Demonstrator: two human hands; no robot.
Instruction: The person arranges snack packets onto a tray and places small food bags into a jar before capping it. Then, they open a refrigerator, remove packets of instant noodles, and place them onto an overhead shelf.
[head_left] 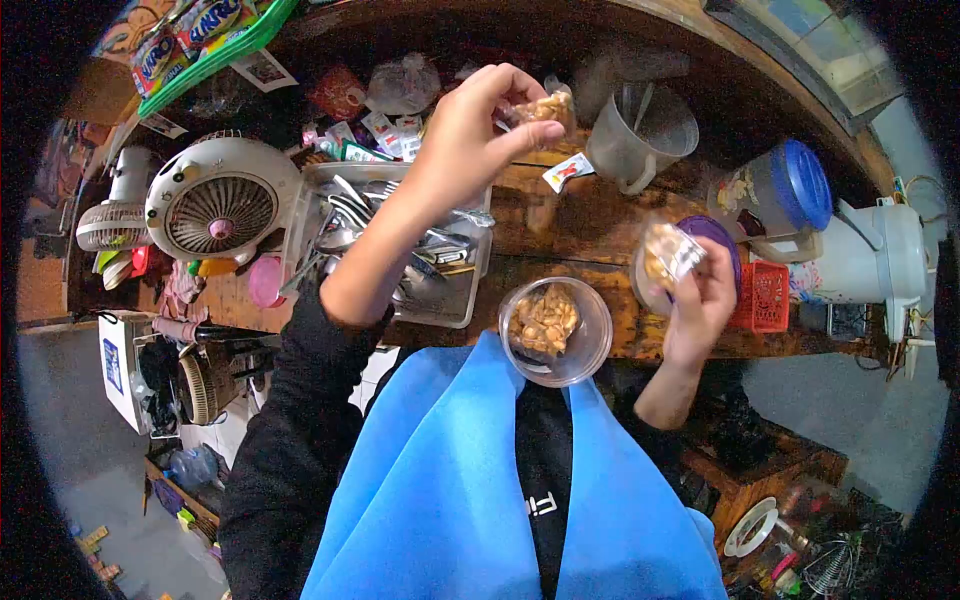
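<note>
My left hand is raised over the back of the wooden table. Its fingers are closed on a small clear packet of brown, nut-like snack. On the right side, my right hand pinches a second snack packet, which carries a white label. Between the hands, near the table's front edge and close to my body, stands a round clear plastic tub. More of the brown snack shows inside it. A purple lid or container is partly hidden behind my right hand.
A cutlery tray lies under my left forearm. Behind are a clear measuring jug and a small white packet. To the right stand a blue-lidded container, a red basket and a white appliance. A fan stands left.
</note>
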